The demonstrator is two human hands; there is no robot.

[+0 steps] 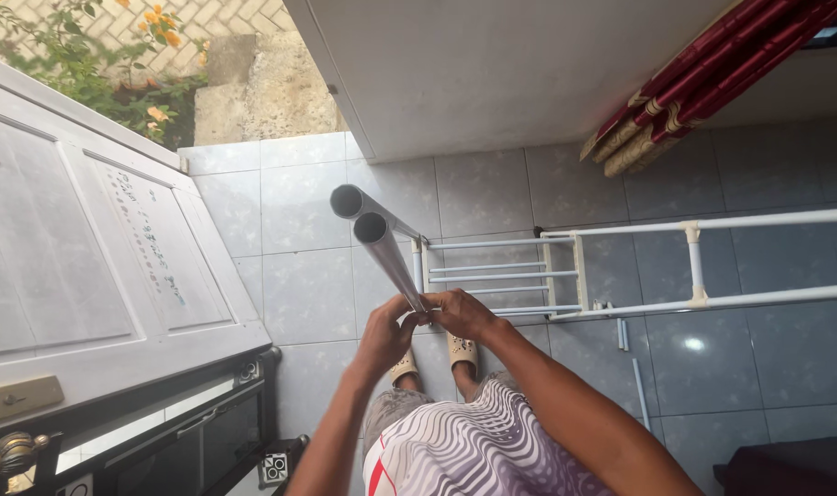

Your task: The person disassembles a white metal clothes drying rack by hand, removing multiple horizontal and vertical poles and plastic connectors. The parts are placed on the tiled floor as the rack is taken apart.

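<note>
Two grey metal tubes [382, 248] rise toward the camera — both hands clenched on their lower ends, left hand [388, 332] beside right hand [462, 314], white tube rack [565, 276] below.

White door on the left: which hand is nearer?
Left. The left hand grips the grey tubes on the side toward the white door; the right hand sits beyond it.

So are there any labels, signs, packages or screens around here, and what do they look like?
Handwriting on the white door panel: left of the hands, faint greenish scribbled lines in a loose column.
Small square tags: on the dark cabinet below the door, white with black pattern.
No packages or screens show.
Both hands grip grey pipes, which bear no label.
</note>
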